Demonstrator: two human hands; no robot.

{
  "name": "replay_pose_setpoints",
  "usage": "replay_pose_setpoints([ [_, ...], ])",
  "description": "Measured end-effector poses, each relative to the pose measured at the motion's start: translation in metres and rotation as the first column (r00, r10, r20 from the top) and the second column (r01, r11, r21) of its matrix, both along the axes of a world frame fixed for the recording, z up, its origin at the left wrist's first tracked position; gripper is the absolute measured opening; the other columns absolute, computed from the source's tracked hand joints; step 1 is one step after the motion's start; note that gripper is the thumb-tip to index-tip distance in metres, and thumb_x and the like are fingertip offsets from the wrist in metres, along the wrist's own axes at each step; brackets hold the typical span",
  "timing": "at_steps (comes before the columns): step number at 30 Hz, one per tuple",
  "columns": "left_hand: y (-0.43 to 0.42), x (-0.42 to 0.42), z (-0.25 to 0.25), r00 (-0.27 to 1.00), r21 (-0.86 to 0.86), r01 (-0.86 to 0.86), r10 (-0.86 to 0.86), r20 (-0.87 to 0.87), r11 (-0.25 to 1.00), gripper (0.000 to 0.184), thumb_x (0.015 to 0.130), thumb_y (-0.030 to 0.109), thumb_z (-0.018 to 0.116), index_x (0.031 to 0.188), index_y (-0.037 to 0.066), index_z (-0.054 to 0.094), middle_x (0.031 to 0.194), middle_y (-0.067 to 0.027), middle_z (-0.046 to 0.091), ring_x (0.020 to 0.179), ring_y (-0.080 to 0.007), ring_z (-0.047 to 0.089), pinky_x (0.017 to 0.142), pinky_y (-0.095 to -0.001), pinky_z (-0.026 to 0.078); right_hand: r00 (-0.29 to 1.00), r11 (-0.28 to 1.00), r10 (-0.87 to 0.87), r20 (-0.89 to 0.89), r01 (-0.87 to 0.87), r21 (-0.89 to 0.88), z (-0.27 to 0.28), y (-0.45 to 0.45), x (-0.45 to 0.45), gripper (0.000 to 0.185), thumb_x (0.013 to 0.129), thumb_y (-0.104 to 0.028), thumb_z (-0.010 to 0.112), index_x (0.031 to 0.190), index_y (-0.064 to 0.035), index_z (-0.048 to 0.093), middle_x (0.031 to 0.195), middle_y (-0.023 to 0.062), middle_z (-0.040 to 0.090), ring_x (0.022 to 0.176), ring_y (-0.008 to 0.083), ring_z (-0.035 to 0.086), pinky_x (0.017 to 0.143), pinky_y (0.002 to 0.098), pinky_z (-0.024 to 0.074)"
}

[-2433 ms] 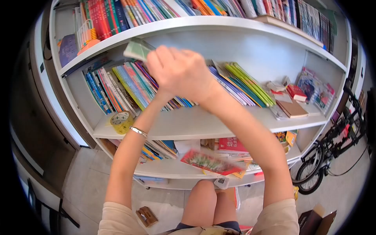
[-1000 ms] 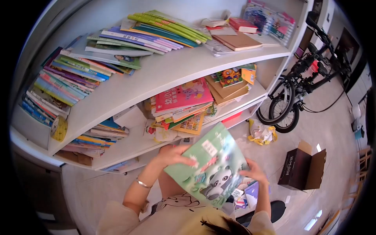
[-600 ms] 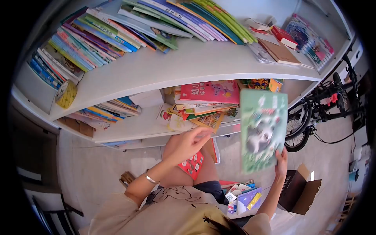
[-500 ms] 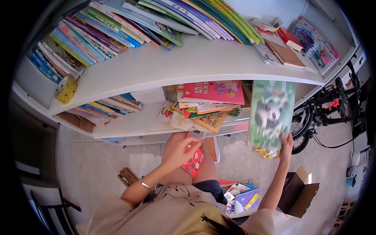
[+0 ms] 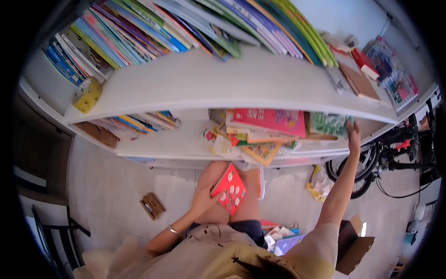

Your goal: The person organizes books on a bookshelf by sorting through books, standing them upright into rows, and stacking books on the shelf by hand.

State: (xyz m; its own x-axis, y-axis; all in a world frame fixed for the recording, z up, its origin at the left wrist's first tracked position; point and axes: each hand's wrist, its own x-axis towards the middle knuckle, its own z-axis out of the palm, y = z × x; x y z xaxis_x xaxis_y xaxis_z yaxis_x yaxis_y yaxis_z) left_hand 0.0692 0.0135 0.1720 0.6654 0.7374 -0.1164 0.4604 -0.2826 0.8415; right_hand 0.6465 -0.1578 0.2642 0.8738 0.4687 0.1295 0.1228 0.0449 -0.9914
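My right hand (image 5: 354, 134) is closed on the edge of the green book (image 5: 327, 124), which lies partly inside the lower shelf at the right, its far part hidden under the shelf above. Beside it on the same shelf is a stack topped by a pink book (image 5: 272, 120). On my lap rests a red booklet (image 5: 231, 190) with white spots. My left hand (image 5: 206, 197) is at the booklet's left edge, its fingers on the cover and the thumb side hard to make out.
Leaning books (image 5: 153, 32) line the shelf above, with a yellow tape roll (image 5: 87, 95) at its left end. On the floor are a wooden object (image 5: 152, 206), a yellow-and-white bag (image 5: 320, 184) and an open cardboard box (image 5: 354, 246). A bicycle (image 5: 395, 146) stands at the right.
My right hand has carried the green book up and forward into the lower shelf. My left hand, earlier off the book and above my lap, has come down onto the red booklet.
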Motion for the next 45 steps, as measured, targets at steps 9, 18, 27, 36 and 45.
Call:
replay_pose_setpoints([
  [9,-0.002,-0.005,0.007,0.986,-0.005,0.140,-0.139,0.087,0.990,0.028,0.082,0.018,0.062,0.106,0.004,0.058,0.088,-0.0182,0.064,0.080,-0.0323,0.063,0.069,-0.0362,0.049,0.839,0.827,0.122,0.530,0.210,-0.522,-0.079,0.017,0.067,0.058,0.069,-0.037,0.072,0.113,-0.0034,0.055,0.092,0.0211,0.064,0.088,0.0358,0.062,0.077,0.0410,0.0472],
  [18,0.031,-0.044,0.085,0.958,-0.268,0.177,-0.104,0.267,0.947,0.025,0.083,0.011,0.065,0.105,0.001,0.060,0.086,-0.0039,0.064,0.078,-0.0099,0.059,0.068,-0.0254,0.049,0.816,0.690,0.032,0.578,0.401,-0.603,-0.031,0.050,-0.021,0.063,0.068,-0.048,0.072,0.107,-0.0012,0.058,0.094,0.0178,0.065,0.085,0.0313,0.063,0.074,0.0381,0.0480],
  [27,0.037,-0.051,0.107,0.886,-0.474,0.095,0.142,0.441,0.875,0.032,0.079,0.005,0.068,0.107,-0.001,0.055,0.098,-0.0062,0.062,0.089,-0.0109,0.058,0.080,-0.0263,0.047,0.992,0.975,-0.018,-0.127,0.046,0.219,-0.033,-0.081,-0.092,0.019,0.091,-0.018,0.056,0.102,-0.0038,0.058,0.091,0.0004,0.063,0.079,0.0071,0.058,0.070,0.0216,0.0468],
  [36,0.030,-0.035,0.091,0.887,-0.674,0.119,0.228,0.403,0.729,0.043,0.081,0.006,0.064,0.120,0.001,0.046,0.110,-0.0085,0.059,0.098,-0.0148,0.058,0.084,-0.0294,0.048,0.785,0.885,-0.422,-0.453,0.464,-0.021,-0.186,-0.242,-0.305,0.037,0.092,-0.025,0.053,0.121,-0.0017,0.048,0.109,0.0073,0.057,0.096,0.0149,0.055,0.084,0.0289,0.0442],
  [45,0.012,-0.006,0.088,0.906,-0.741,0.192,0.174,0.386,0.643,0.052,0.082,0.002,0.061,0.127,0.005,0.036,0.122,-0.0069,0.052,0.111,-0.0150,0.052,0.092,-0.0315,0.043,0.555,0.729,-0.652,-0.516,0.647,-0.226,-0.381,-0.235,-0.372,0.039,0.089,-0.021,0.058,0.122,-0.0019,0.049,0.113,0.0076,0.057,0.095,0.0189,0.056,0.084,0.0308,0.0451],
])
